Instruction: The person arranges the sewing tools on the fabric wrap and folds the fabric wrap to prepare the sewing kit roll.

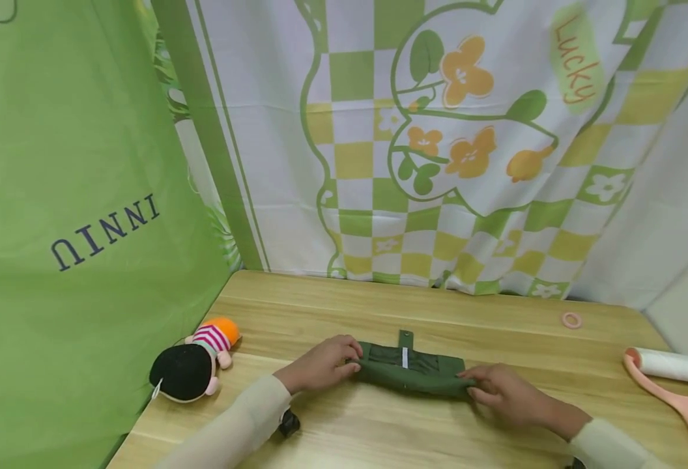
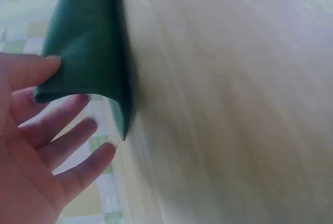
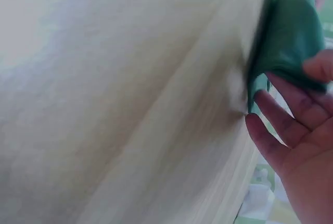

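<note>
A dark green, leather-like folding pouch (image 1: 408, 379) lies lengthwise on the wooden table, its near side folded up and over. Mesh pockets, a white tag and a strap with a snap (image 1: 405, 339) show along its far part. My left hand (image 1: 323, 363) pinches the left end between thumb and fingers. At the opposite end, my right hand (image 1: 505, 394) grips the folded corner. In the left wrist view, the thumb presses on the green flap (image 2: 86, 47) while the lower fingers spread beneath. The right wrist view has the flap (image 3: 296, 36) curving over between thumb and index finger.
A plush doll (image 1: 194, 365) with a striped top lies at the table's left edge. On the right are a pink ring (image 1: 571, 320) and a lint roller (image 1: 672, 366) with a pink handle. Patterned curtains (image 1: 350, 163) hang behind the table (image 1: 320, 303), and green fabric (image 1: 86, 339) covers the left side.
</note>
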`<state>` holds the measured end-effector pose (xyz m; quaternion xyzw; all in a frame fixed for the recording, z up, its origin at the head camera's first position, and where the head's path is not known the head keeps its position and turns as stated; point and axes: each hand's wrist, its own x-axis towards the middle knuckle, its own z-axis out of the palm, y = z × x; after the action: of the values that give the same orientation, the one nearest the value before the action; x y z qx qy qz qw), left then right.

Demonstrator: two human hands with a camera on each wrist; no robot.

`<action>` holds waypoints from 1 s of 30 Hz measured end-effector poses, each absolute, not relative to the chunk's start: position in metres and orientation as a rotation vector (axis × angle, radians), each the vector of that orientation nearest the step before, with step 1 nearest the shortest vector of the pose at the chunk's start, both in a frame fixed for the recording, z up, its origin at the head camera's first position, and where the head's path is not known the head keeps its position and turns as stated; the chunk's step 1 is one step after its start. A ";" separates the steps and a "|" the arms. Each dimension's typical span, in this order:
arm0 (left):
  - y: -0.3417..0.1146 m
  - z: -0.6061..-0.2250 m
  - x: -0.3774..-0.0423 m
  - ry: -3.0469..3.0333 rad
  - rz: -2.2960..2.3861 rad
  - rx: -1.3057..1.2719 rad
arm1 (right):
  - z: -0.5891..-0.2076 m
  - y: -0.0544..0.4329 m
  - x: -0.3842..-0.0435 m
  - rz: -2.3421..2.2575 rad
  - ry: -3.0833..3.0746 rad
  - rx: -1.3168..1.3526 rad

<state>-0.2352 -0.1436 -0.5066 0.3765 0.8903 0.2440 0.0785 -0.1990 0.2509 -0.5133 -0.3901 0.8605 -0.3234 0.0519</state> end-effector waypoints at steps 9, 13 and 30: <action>-0.133 -0.512 -0.262 2.682 1.052 0.710 | -0.511 0.236 -0.228 -1.160 2.631 -0.774; -0.126 -0.513 -0.267 2.683 0.994 0.542 | -0.511 0.230 -0.234 -1.059 2.745 -0.629; -0.118 -0.507 -0.266 2.758 0.753 0.489 | -0.513 0.211 -0.239 -0.852 2.842 -0.616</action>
<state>-0.2660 -0.1178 -0.5073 0.1672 0.9440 0.2579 0.1201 -0.2390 0.2107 -0.5128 -0.2030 0.9365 -0.2806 0.0555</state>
